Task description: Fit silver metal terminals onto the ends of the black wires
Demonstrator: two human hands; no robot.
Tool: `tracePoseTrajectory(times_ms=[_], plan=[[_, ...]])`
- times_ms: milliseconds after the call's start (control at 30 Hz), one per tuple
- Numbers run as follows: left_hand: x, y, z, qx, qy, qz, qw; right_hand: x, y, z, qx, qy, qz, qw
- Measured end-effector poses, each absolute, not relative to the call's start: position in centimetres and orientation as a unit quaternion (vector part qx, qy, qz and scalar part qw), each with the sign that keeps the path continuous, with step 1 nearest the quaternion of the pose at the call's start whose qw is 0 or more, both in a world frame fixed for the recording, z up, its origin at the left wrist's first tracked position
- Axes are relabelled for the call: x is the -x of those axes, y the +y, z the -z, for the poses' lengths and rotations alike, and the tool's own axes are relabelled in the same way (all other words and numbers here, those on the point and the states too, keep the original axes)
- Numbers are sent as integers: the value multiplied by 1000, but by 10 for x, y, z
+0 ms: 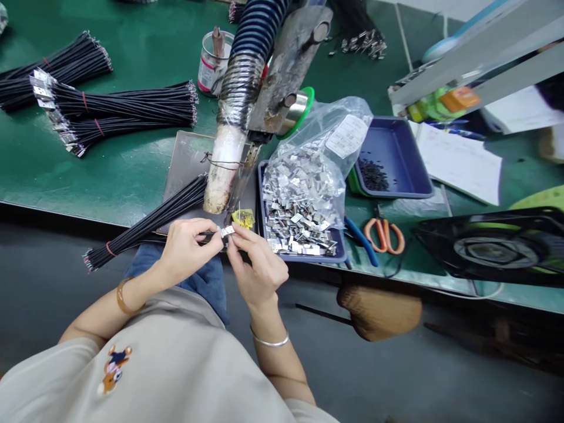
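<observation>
My left hand (187, 248) is closed in a pinch on the end of a thin black cable (207, 235). My right hand (255, 264) is closed on a small metal shell (228, 231) at that cable's tip. Both hands meet just below the table's front edge, under a ribbed fume hose with a white nozzle (224, 170). A bundle of black cables (150, 226) lies slanted to the left of my hands. To the right, a blue tray (264, 176) holds many metal shells (299, 226) spilling from a clear plastic bag (315, 158).
Several tied cable bundles with metal ends (101, 111) lie on the green mat at back left. A second blue tray (396, 158) holds small black parts. Orange-handled scissors (385, 235) and blue pliers (359, 238) lie beside the trays. A black fan (497, 247) sits right. A tin (211, 61) stands behind.
</observation>
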State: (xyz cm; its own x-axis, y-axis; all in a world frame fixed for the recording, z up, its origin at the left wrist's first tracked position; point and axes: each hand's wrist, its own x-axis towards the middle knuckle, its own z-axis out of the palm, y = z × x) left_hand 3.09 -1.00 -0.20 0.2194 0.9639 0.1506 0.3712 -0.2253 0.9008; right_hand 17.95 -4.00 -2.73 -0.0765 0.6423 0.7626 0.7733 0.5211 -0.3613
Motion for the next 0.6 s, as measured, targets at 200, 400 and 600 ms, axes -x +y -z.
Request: tracePoseTrajectory(times_ms=[200,400,600], plan=[[-34,-11,4,-669,515,-380,378,-178,-41,25,485,-729,50,481],[-35,-11,3,-684,514,-399,329,-177,-40,24,502,-719,14,480],[-35,-12,4,-683,510,-421,311,-176,-40,21,505,-717,6,480]])
